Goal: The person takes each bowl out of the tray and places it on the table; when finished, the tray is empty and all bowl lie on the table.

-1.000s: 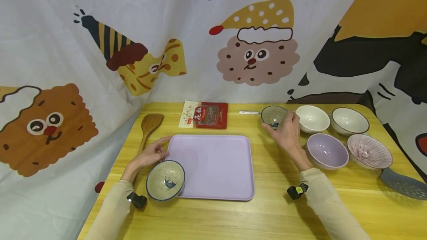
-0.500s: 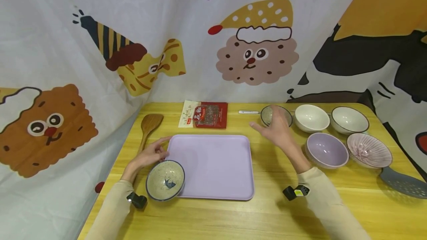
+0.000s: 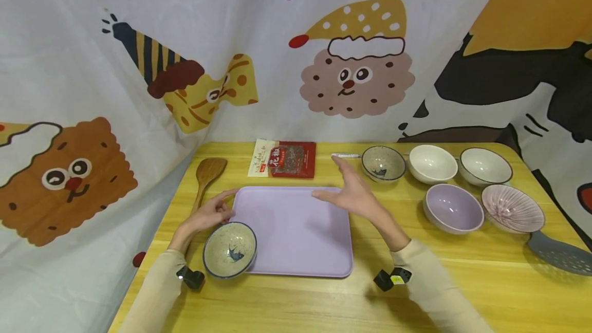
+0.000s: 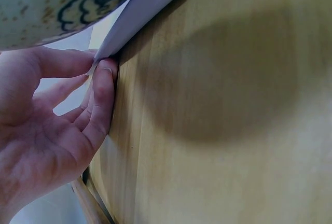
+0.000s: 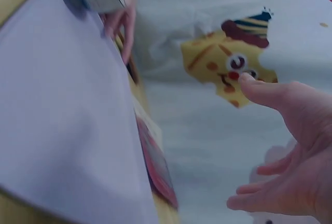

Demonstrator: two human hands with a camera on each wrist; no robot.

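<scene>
Looking down from the head view: right hand (image 3: 353, 195) hovering open and empty over the flat lilac plastic tray (image 3: 296, 230), with one speckled ceramic bowl (image 3: 229, 249) already sitting on its near left corner.

Seeing from the left wrist: left hand (image 4: 52, 125) pressing fingertips against the tray's edge, gripping nothing.

Remaining: five bowls (image 3: 453, 208) waiting on the yellow wooden table (image 3: 379, 292).

Lilac tray (image 3: 296, 230); speckled bowl (image 3: 229, 249) w/ blue motif, prob. fish.
</scene>
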